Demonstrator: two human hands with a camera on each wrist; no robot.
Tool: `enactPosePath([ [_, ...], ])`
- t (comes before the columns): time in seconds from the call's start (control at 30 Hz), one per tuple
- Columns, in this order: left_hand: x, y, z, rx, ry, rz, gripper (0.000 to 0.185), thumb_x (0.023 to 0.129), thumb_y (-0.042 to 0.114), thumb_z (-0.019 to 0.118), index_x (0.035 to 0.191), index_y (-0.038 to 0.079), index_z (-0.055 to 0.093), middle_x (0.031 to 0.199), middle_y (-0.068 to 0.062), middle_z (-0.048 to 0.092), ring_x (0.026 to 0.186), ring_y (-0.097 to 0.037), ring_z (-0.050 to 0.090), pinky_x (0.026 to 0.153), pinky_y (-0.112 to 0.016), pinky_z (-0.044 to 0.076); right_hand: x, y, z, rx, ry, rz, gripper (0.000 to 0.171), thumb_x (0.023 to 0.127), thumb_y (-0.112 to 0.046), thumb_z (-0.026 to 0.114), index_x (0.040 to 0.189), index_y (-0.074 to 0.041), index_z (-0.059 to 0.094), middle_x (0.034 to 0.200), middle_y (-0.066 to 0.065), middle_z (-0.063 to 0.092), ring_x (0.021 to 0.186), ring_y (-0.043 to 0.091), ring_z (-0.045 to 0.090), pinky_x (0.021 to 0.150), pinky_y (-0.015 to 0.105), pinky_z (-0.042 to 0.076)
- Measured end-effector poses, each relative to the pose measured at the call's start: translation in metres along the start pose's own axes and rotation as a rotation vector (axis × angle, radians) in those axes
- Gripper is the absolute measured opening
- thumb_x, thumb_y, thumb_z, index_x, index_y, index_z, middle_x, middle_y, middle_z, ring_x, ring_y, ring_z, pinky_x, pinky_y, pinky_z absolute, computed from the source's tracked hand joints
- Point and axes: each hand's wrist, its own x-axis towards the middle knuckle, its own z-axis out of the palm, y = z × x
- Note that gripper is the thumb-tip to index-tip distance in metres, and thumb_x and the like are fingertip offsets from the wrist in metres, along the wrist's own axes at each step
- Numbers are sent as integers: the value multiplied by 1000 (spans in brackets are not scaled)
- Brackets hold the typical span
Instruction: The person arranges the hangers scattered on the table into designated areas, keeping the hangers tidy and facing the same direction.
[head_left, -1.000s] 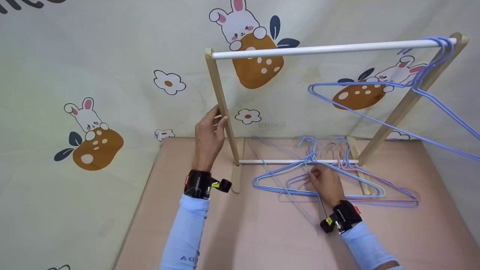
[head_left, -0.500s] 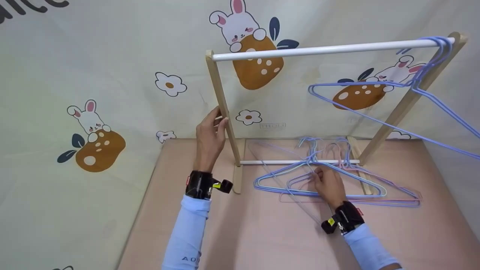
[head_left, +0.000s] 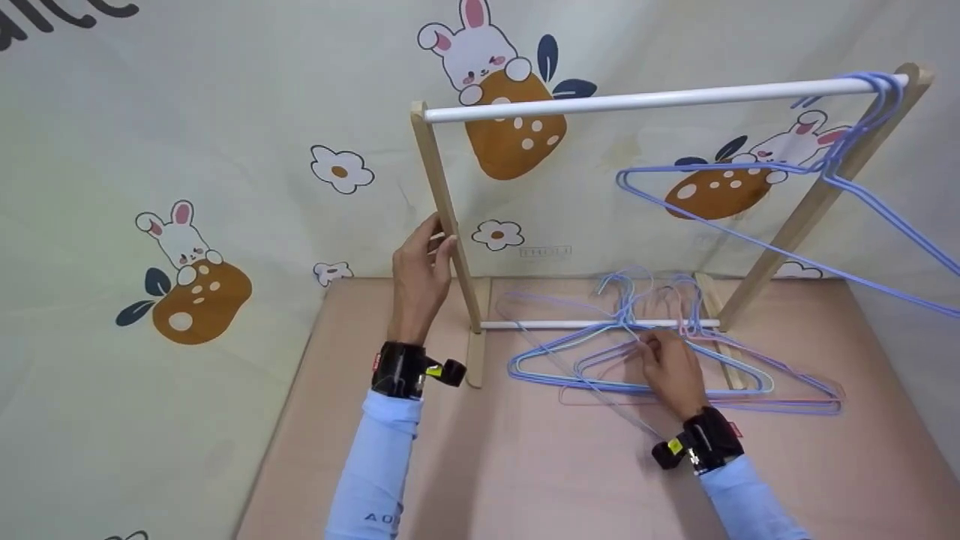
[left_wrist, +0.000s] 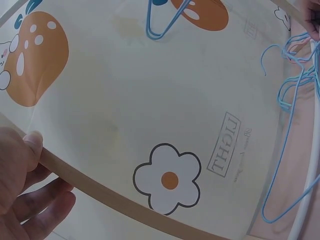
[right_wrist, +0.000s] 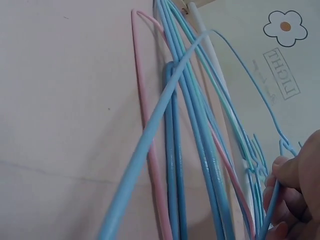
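A small wooden clothes rack [head_left: 442, 202] stands on a pink tabletop [head_left: 525, 465]. My left hand [head_left: 433, 241] grips its left upright post [left_wrist: 100, 192], thumb on one side and fingers on the other. A pile of thin wire hangers [head_left: 592, 379], blue, pink and pale green, lies flat across the rack's lower white rail [head_left: 555, 324]. My right hand [head_left: 654, 351] rests on that pile. In the right wrist view its fingers [right_wrist: 292, 187] pinch a blue hanger wire [right_wrist: 150, 135] that rises off the others.
Blue hangers [head_left: 840, 176] hang at the far right end of the white top rail [head_left: 645, 97], slanting out past the rack. A cream backdrop with rabbit and flower prints [head_left: 187, 255] stands close behind. Bare pink tabletop lies in front of the rack.
My right hand has slid a little to the right on the hanger pile, and a pale hanger under it has shifted. The left hand has stayed on the post.
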Motion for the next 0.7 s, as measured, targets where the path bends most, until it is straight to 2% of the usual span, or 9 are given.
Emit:
enactPosePath([
  [0.4, 0, -1, 1, -17, -5, -1, 34, 95, 12, 54, 128, 6, 54, 114, -7, 60, 100, -15, 61, 79, -25, 53, 5, -3, -10, 35, 60, -56, 6, 82, 1, 69, 83, -2, 64, 75, 4, 56, 64, 16, 52, 57, 27, 42],
  [0.7, 1, -1, 0, -5, 8, 10, 32, 95, 11, 55, 126, 4, 55, 110, -7, 61, 98, -14, 61, 77, -26, 53, 9, -13, -18, 84, 67, -87, 4, 85, -4, 68, 85, -3, 64, 77, 2, 56, 69, 14, 53, 61, 23, 41],
])
